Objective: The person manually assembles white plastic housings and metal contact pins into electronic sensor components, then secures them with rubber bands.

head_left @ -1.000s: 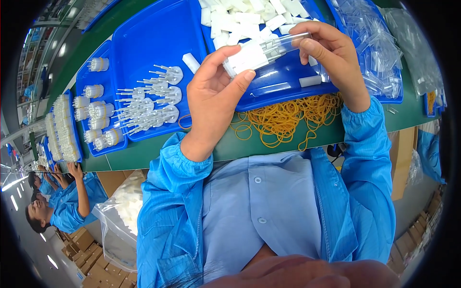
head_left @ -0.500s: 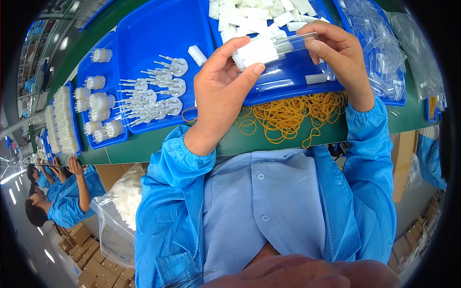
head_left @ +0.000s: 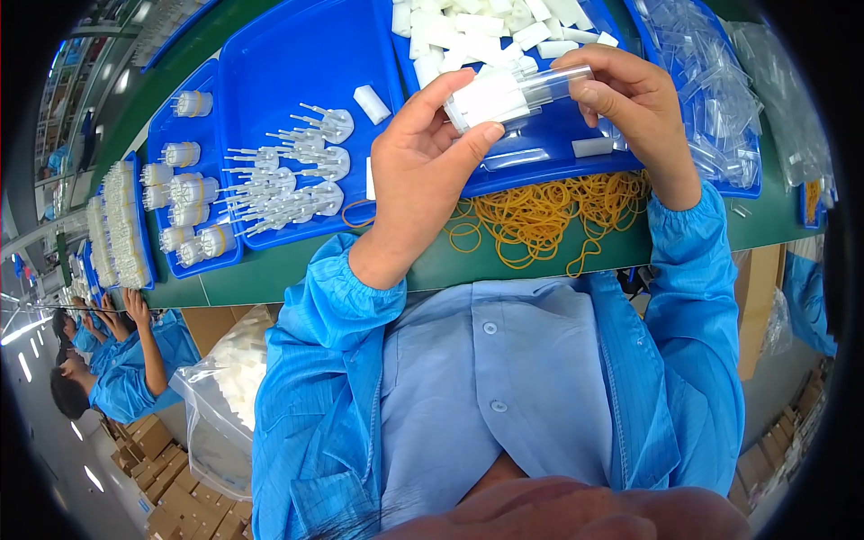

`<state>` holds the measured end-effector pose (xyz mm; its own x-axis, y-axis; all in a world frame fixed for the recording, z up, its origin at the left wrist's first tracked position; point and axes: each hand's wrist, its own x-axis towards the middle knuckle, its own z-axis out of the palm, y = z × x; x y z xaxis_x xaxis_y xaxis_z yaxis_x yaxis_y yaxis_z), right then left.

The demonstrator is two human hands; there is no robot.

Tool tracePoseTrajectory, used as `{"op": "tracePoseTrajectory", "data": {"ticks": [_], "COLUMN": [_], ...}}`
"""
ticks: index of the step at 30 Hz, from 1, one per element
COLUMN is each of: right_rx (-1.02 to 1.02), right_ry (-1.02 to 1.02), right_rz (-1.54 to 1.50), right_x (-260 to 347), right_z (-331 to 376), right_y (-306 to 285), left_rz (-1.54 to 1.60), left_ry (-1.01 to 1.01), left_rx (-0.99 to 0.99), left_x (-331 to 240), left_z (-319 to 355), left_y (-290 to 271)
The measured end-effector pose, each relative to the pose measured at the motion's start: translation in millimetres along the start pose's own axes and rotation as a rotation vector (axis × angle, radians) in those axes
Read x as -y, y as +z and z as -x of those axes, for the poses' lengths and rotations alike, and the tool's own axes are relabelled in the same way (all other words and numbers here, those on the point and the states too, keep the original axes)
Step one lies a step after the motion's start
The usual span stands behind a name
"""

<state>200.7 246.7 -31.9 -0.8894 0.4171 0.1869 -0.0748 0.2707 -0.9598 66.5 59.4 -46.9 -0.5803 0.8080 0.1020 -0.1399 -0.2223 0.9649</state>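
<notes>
Over the near part of the middle blue tray, my left hand (head_left: 416, 162) grips a white pronged assembly (head_left: 495, 97) with white cylindrical sleeves on it, its disc-like base toward my palm. My right hand (head_left: 634, 108) pinches a clear plastic tube (head_left: 569, 81) by its far end. The tube's other end meets the prong side of the assembly; how far it overlaps a prong I cannot tell. Beneath my hands, a loose white sleeve (head_left: 592, 147) lies at the tray's near edge. Another white sleeve (head_left: 371, 104) lies left of my left hand.
White sleeves (head_left: 477, 31) heap in the middle tray (head_left: 531, 166). Clear tubes (head_left: 706, 90) fill the right tray. Bare pronged pieces (head_left: 297, 171) lie in the left tray, banded bundles (head_left: 191, 193) beyond. Yellow rubber bands (head_left: 549, 216) pile before me. Co-workers sit far left.
My left hand and the assembly have shifted slightly right. My right hand has barely moved, its tube now a little further left, closer onto the assembly.
</notes>
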Motion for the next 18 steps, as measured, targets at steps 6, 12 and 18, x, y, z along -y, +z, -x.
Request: {"op": "tracePoseTrajectory", "data": {"ticks": [6,12,18], "right_rx": [-0.047,-0.077,-0.124], "right_ry": [0.011,0.037,0.03], "right_rz": [-0.028,-0.038,-0.121], "right_x": [-0.2,-0.1,-0.2], "right_z": [0.8,4.2,5.9], "right_y": [4.2,10.3,17.0], "left_rz": [-0.032,0.002,-0.018], "left_ry": [0.01,0.007,0.032], "left_rx": [-0.002,-0.029,-0.008], "left_x": [0.6,-0.1,3.6], "left_z": [0.1,0.5,-1.8], "left_y": [-0.7,-0.4,-4.6]}}
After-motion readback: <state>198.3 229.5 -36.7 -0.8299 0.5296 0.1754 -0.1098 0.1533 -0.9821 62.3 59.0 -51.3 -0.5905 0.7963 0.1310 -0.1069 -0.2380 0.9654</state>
